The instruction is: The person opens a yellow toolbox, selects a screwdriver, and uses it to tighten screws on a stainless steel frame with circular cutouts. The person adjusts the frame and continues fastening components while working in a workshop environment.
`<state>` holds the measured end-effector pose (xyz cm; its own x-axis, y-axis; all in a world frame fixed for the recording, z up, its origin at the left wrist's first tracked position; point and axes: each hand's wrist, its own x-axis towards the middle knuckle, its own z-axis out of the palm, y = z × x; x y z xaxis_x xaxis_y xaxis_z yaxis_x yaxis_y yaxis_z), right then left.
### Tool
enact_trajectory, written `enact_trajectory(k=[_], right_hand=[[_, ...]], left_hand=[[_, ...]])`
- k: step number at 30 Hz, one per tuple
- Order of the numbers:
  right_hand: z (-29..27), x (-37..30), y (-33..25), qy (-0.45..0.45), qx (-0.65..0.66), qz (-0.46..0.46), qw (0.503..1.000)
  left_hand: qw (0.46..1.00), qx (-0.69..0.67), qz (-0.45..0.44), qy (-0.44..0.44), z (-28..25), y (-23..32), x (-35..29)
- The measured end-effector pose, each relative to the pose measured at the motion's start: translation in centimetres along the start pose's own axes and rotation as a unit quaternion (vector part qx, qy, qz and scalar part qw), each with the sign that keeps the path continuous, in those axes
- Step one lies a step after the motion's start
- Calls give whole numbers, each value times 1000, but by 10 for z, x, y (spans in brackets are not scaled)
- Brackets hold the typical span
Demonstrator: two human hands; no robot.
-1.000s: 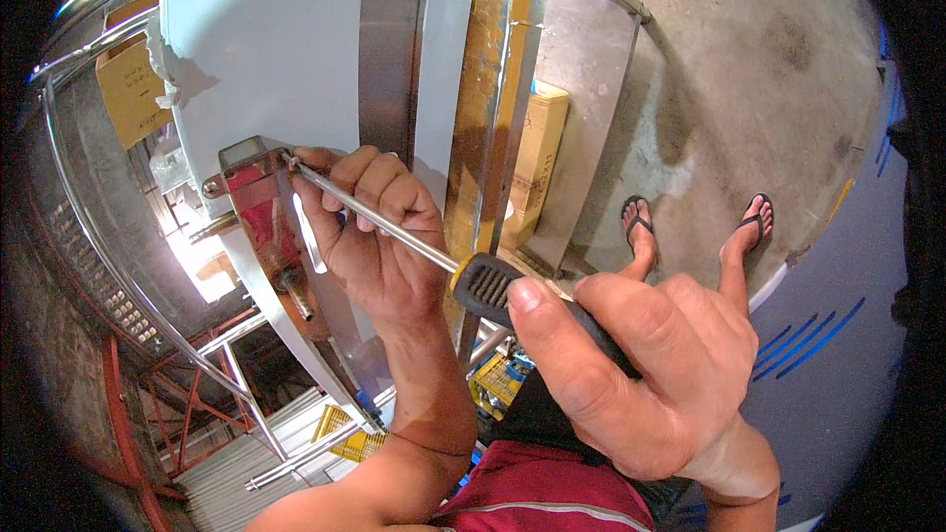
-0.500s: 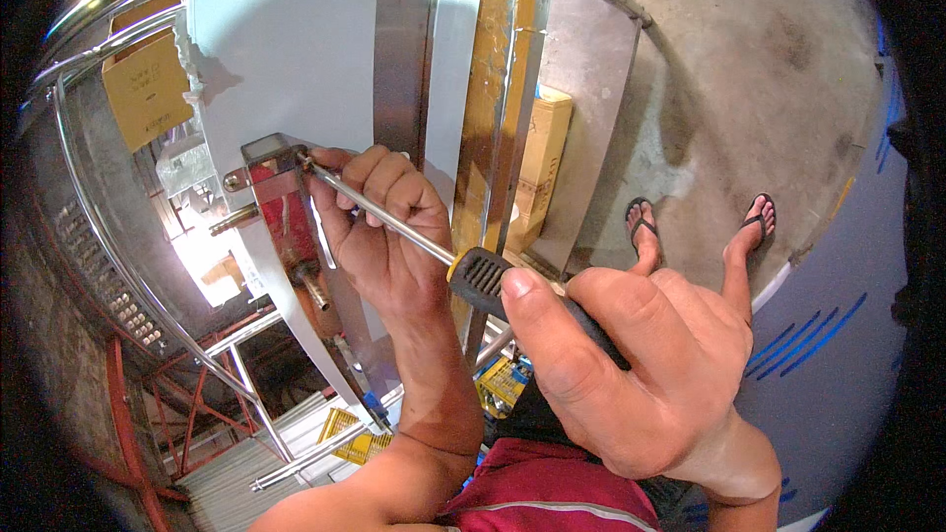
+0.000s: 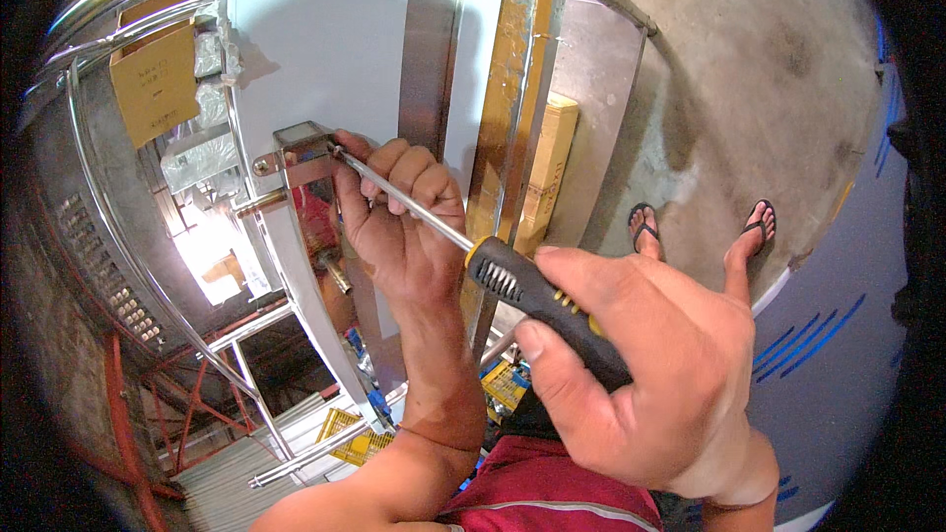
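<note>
A screwdriver (image 3: 501,274) with a black and yellow handle and a long metal shaft slants from my right hand up to a metal bracket (image 3: 307,169). My right hand (image 3: 670,365) is closed round the handle, thumb on the near side and index finger on the far side. Curled beside the tip, my left hand (image 3: 404,212) has its thumb and index finger on either side of the shaft's end. The tip meets the bracket's right corner; any screw there is too small to make out. The bracket sits at the edge of a pale panel (image 3: 325,59).
Chrome tubes (image 3: 138,39) and an open cardboard box (image 3: 156,84) stand at the left. A wooden beam (image 3: 517,69) runs along the panel's right side, with another carton (image 3: 552,163) beyond. Yellow baskets (image 3: 355,436) lie below. Sandalled feet (image 3: 645,227) stand on the concrete floor.
My right thumb has moved from the top of the handle to its near side, and the hand has turned, uncovering more handle. The bracket and left hand appear slightly further right.
</note>
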<state>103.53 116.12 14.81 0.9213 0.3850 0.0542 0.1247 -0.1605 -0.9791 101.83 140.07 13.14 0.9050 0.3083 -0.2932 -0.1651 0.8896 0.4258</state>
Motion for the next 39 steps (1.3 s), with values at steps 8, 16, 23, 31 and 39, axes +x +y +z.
enact_trajectory(k=[8,16,23,31,39], right_hand=[[-21,-23,4,-25,-3,13,1000],[16,-18,7,7,101,-31,994],[30,-9,4,-21,153,30,988],[24,-15,-16,-50,118,59,990],[17,-6,-42,-64,353,249,900]], left_hand=[[1000,21,2,9,4,1,-2],[1000,17,-14,-7,1,2,-1],[998,37,-30,-36,-3,4,1],[998,59,12,-7,-15,3,-4],[622,756,202,14,-72,-38,0]])
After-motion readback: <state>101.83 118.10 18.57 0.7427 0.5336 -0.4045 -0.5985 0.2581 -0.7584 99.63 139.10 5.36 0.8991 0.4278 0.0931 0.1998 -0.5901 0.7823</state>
